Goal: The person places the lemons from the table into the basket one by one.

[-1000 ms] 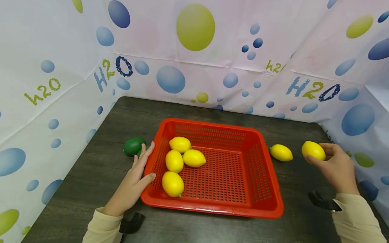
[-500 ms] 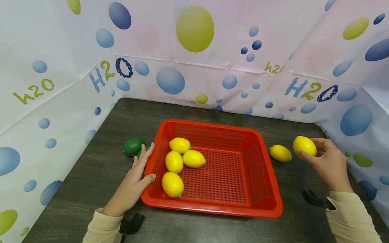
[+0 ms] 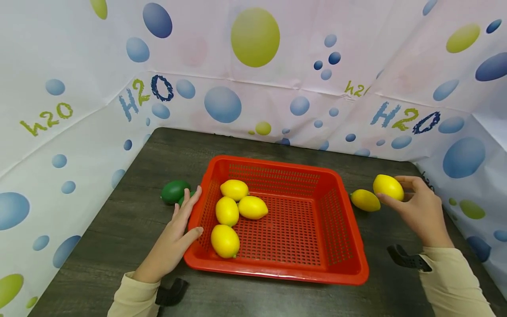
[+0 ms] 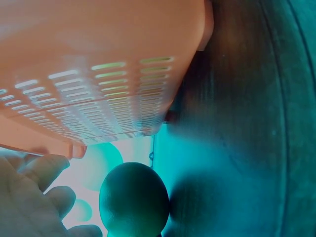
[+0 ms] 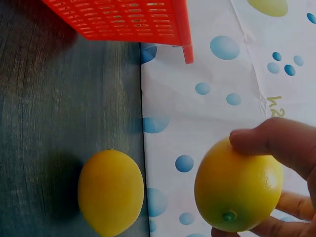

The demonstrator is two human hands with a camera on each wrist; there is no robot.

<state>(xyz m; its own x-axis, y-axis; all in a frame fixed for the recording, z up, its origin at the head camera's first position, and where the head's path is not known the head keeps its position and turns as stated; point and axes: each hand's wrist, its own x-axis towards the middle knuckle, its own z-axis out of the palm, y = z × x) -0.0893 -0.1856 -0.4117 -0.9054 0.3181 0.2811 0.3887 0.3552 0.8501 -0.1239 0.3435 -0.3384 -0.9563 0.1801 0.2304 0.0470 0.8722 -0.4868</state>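
Note:
My right hand (image 3: 424, 211) holds a yellow lemon (image 3: 388, 187) between thumb and fingers; in the right wrist view the same lemon (image 5: 239, 185) appears raised off the table. Below and left of it, a second lemon (image 3: 365, 200) lies on the table by the right wall of a red plastic basket (image 3: 277, 276). Several lemons, among them one at the front (image 3: 225, 241), sit along the basket's left side. My left hand (image 3: 172, 240) rests on the basket's left rim with fingers extended. Beyond that hand lies a dark green fruit (image 3: 175, 191), and another green one (image 3: 185, 199) is partly hidden by the fingers.
The dark wood-look table (image 3: 130, 229) carries everything. A patterned sheet (image 3: 261, 92) with bubbles and lettering rises behind the table and along both sides. Black straps hang at both wrists, one at the right (image 3: 408, 259).
My right hand has moved left with the lemon, towards the basket and the lemon on the table. The left hand and the basket have stayed in place.

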